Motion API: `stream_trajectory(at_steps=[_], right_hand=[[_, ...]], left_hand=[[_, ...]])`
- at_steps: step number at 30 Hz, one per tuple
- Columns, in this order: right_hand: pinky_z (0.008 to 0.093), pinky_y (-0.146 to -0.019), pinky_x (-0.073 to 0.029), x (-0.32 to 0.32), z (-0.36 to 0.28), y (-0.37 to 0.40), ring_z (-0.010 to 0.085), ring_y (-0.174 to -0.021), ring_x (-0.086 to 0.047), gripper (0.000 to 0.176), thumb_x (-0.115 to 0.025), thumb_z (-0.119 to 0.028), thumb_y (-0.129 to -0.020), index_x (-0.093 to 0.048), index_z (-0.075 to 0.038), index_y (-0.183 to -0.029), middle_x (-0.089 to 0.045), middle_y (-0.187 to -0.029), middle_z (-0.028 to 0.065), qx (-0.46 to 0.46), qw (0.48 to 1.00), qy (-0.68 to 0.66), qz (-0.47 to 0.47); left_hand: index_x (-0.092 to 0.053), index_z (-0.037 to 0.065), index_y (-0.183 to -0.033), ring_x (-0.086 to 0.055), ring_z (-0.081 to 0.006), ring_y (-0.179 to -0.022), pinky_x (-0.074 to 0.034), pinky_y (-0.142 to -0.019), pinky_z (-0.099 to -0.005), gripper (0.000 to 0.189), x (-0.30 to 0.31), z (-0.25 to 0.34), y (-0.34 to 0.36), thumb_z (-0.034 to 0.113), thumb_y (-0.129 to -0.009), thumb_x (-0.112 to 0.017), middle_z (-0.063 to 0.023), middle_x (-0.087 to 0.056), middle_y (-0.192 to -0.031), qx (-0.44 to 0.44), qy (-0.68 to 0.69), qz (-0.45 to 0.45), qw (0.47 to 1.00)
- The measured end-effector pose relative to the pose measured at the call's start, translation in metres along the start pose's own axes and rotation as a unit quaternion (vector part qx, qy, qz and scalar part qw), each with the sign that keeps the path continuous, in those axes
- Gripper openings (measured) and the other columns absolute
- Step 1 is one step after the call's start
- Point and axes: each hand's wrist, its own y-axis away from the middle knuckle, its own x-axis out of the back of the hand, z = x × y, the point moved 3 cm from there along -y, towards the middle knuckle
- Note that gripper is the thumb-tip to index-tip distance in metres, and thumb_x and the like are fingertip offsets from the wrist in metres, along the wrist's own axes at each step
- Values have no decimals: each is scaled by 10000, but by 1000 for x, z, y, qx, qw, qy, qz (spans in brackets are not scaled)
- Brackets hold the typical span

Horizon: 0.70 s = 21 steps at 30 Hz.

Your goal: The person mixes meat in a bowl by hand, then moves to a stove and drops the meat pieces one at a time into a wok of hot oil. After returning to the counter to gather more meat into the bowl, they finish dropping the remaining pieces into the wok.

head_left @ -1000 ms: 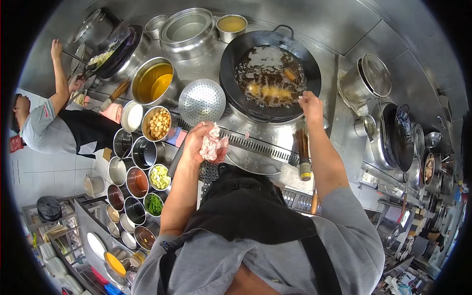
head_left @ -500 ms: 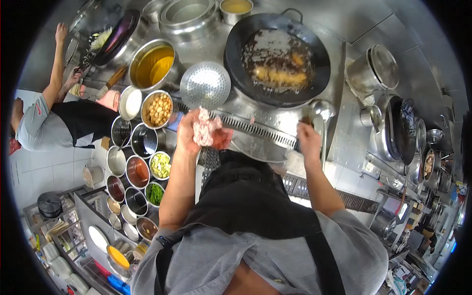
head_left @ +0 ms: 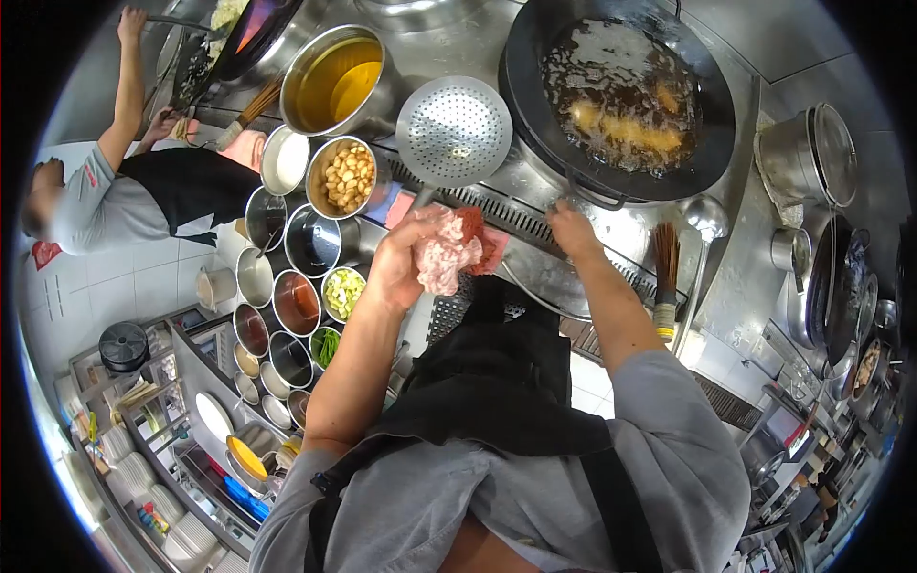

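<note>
My left hand (head_left: 399, 260) is closed around a bunched, crumpled pink cloth (head_left: 447, 256), held above the front edge of the range. The bundle is pale on the near side and redder with a flat edge on the far side. Fingers drawn together, my right hand (head_left: 573, 231) reaches down to the metal counter just in front of the wok (head_left: 521, 105); its fingertips are partly hidden. Long pieces of golden food (head_left: 626, 132) fry in bubbling oil in the wok. A perforated strainer (head_left: 454, 129) lies to the wok's left.
Right of my right arm are a bamboo brush (head_left: 666, 263) and a ladle (head_left: 705, 220). Pots of yellow liquid (head_left: 334, 86), browned pieces (head_left: 344, 179) and chopped greens (head_left: 327, 346) stand at left. A co-worker (head_left: 134, 201) works at another wok on the far left.
The view has shifted, so the range appears further right. My right hand has moved left from beside the brush to the counter before the wok. The left hand still holds the cloth.
</note>
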Motion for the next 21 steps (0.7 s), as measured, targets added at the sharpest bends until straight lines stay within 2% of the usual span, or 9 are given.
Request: stream_trajectory(at_steps=[4,7,8,9,10,12,14,17,21], right_hand=[[427,-758,-521,13,-12,36,369,-872,-631,162,-586,-31,-768,-627,9,-919,-607,-988,224,-64,996,-28,60],[367,-699,-516,41,-38,63,290,-802,-652,129,-613,-33,-794,-615,17,-913,-650,-897,181,-64,970,-187,138],[324,-680,-503,52,-44,69,230,-777,-641,116,-620,-53,-820,-612,12,-915,-658,-859,141,-119,897,-402,139],[282,-662,-490,67,-54,72,169,-753,-630,110,-627,-74,-845,-609,8,-917,-665,-821,100,-164,774,-596,135],[282,-662,-490,89,-63,75,169,-753,-630,110,-627,-74,-845,-609,8,-917,-665,-821,100,-163,776,-592,145],[233,-651,-466,156,-92,85,93,-754,-596,141,-638,-139,-875,-613,-3,-900,-658,-840,49,-87,707,-675,192],[243,-638,-473,189,-106,87,102,-744,-601,165,-640,-157,-873,-616,3,-909,-655,-835,47,-67,707,-668,220],[240,-621,-480,202,-114,81,96,-779,-601,286,-640,-219,-886,-591,12,-1046,-654,-889,69,-42,822,-551,139],[244,-578,-502,203,-114,83,110,-754,-609,371,-642,-261,-890,-569,18,-1123,-653,-903,71,-45,810,-562,160]], left_hand=[[-527,9,-1091,-637,-262,-916,-532,-803,-427,301,-19,6,2,185,-854,-582,-128,-623,-984,32,43,-84,995],[-508,21,-1095,-662,-296,-825,-569,-645,-494,284,-42,10,7,162,-862,-590,-122,-609,-925,40,10,-157,987],[-508,21,-1095,-662,-296,-825,-569,-645,-494,284,-45,8,5,162,-862,-590,-122,-609,-925,37,12,-167,985],[-523,16,-1092,-658,-259,-821,-558,-682,-416,259,-50,7,4,121,-864,-590,-120,-620,-927,27,-26,-165,986],[-538,12,-1089,-654,-222,-818,-546,-720,-337,238,-56,7,4,79,-866,-591,-118,-631,-928,16,-65,-162,985],[-494,21,-1134,-654,-213,-802,-549,-672,-325,311,-71,7,8,15,-844,-606,-116,-620,-944,25,-89,-184,979],[-450,28,-1179,-654,-215,-773,-547,-639,-328,377,-90,6,13,12,-842,-617,-125,-611,-982,-33,-199,-218,955],[-412,29,-1249,-633,-224,-861,-524,-727,-330,543,-107,3,9,28,-776,-678,-137,-607,-1006,-117,-337,-239,903],[-383,73,-1316,-610,-222,-927,-493,-806,-336,734,-126,8,12,87,-682,-753,-112,-607,-980,-252,-554,-216,763]])
